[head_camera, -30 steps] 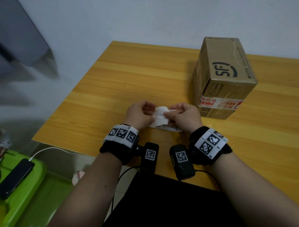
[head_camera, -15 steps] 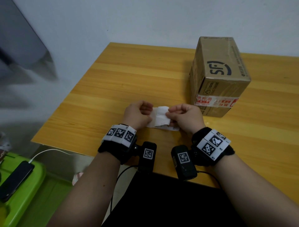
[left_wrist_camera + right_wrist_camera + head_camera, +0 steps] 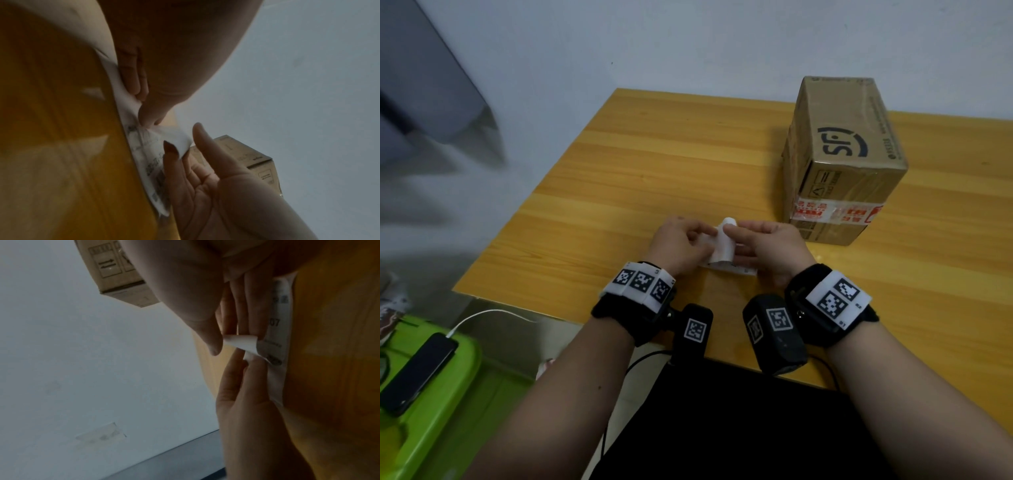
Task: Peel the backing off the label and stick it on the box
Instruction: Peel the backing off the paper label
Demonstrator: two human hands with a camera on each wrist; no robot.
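Paper label [image 3: 720,251] is thin and bendy; its curled corner is pinched by the right hand [image 3: 770,248], and the sheet is pinched by the left hand [image 3: 681,245]

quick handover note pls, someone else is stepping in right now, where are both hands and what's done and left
Left hand: pinching one edge of the label, low over the table.
Right hand: pinching the corner that curls up off the sheet.
Box: standing on the table beyond the right hand, apart from the label.
Done: one corner lifted.
Left: finish peeling, then stick the label on the box.
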